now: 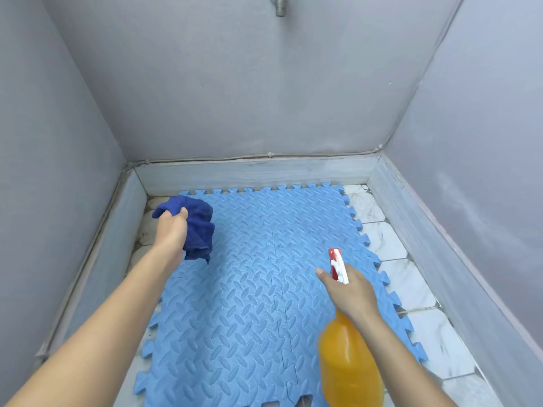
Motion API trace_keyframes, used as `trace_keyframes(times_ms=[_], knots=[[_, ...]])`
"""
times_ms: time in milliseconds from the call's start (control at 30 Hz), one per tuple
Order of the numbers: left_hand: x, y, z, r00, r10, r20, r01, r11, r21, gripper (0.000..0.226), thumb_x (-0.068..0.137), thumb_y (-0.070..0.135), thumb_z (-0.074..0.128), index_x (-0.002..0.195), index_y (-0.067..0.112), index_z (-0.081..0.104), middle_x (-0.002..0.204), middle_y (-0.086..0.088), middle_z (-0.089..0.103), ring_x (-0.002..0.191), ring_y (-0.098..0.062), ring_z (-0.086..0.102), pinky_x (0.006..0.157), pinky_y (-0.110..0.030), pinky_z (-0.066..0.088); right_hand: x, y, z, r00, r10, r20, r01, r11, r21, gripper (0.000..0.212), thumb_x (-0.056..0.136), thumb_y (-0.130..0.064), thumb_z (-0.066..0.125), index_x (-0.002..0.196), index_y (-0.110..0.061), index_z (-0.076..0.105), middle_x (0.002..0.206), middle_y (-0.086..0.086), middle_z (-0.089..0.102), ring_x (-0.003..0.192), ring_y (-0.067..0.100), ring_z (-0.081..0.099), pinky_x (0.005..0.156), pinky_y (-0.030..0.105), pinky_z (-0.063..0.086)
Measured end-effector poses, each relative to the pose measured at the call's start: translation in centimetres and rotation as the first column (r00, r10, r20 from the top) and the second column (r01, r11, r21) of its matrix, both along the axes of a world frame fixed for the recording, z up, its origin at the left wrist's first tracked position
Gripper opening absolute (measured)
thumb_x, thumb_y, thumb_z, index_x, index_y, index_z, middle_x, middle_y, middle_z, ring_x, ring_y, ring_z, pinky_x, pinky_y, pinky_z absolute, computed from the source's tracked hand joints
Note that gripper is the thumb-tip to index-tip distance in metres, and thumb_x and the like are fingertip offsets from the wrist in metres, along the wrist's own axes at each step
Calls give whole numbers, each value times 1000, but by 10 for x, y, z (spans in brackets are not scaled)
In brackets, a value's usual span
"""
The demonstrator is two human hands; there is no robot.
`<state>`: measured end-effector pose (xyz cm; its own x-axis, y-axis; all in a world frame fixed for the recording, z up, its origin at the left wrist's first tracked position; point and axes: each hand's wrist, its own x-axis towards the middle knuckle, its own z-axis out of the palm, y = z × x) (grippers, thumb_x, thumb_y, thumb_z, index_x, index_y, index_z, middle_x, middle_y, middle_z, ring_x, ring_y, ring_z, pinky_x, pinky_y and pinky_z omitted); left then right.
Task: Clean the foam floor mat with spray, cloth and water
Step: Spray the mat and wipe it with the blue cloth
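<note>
A light blue foam floor mat point(252, 289) of interlocking tiles lies flat on the floor of a walled wash bay. My left hand point(172, 233) holds a bunched dark blue cloth point(197, 227) above the mat's far left part. My right hand point(351, 292) grips the neck of a spray bottle point(348, 359) filled with orange liquid, over the mat's right side. Its red and white nozzle point(338, 264) points away from me, and my index finger is stretched out to the nozzle's left.
Grey walls point(249, 98) close the bay on three sides, with a low skirting at their base. A metal tap point(280, 5) juts from the back wall at the top. White marble tiles point(411, 277) show along the mat's right edge.
</note>
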<state>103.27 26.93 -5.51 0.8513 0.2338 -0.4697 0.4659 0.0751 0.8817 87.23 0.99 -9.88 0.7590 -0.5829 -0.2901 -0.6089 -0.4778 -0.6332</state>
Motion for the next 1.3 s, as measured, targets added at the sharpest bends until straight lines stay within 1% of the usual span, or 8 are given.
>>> trace_keyframes(times_ms=[133,333,733,833,933,1000,1100,1300], knots=[[3,-3,-7,998,-2,60,-1,998,56,20,101,16,35,113,11,50,91,-7,55,93,-29,56,58,-29,38,-3,-10,0,999,-39,5,39,999,6,42,88,-54,58,70,-18,45,68,-1,54,74,25,55,60,33,34],[11,18,-12,996,-58,64,48,988,144,36,98,24,39,133,21,46,122,-11,60,111,-35,57,96,-57,45,-3,-2,0,996,-6,90,5,1000,21,38,92,-49,54,71,-18,49,69,-1,55,74,24,55,59,33,35],[14,32,-19,986,-118,118,65,922,383,39,87,27,66,120,12,51,110,-8,62,96,-33,61,79,-51,55,7,61,-17,781,618,-86,-617,786,37,29,95,-44,49,74,-26,41,74,-7,54,78,21,53,66,36,39],[12,35,-26,952,-245,180,105,820,562,9,93,6,47,101,7,51,96,-6,65,89,-22,61,80,-35,52,5,66,-24,763,632,-137,-636,772,22,37,90,-50,55,69,-22,43,70,-3,54,74,21,53,61,33,36],[-5,36,-46,880,-442,177,218,705,674,20,79,-11,32,85,3,45,75,-5,60,67,-20,62,58,-30,49,4,65,-29,768,625,-140,-630,777,8,37,87,-52,60,69,-24,44,69,-4,53,72,17,51,57,32,34],[-22,45,-80,765,-636,97,307,493,814,55,75,-17,33,121,6,50,120,-10,58,110,-29,58,86,-39,46,7,62,-29,779,613,-134,-618,786,0,37,86,-55,61,70,-27,43,69,-5,53,70,12,50,55,30,33],[-55,64,-136,607,-784,-133,434,186,881,96,75,-22,34,154,27,10,161,-1,16,148,-25,9,118,-43,18,11,55,-28,813,557,-170,-572,819,-50,41,87,-54,60,69,-22,43,70,-3,54,71,16,53,55,28,32],[-74,75,-183,559,-747,-360,458,-84,885,65,95,43,37,153,22,17,161,-1,12,149,-25,-3,120,-51,3,-12,52,-40,610,707,-359,-736,673,72,37,84,-53,62,71,-22,47,75,-4,54,78,16,53,58,24,33]])
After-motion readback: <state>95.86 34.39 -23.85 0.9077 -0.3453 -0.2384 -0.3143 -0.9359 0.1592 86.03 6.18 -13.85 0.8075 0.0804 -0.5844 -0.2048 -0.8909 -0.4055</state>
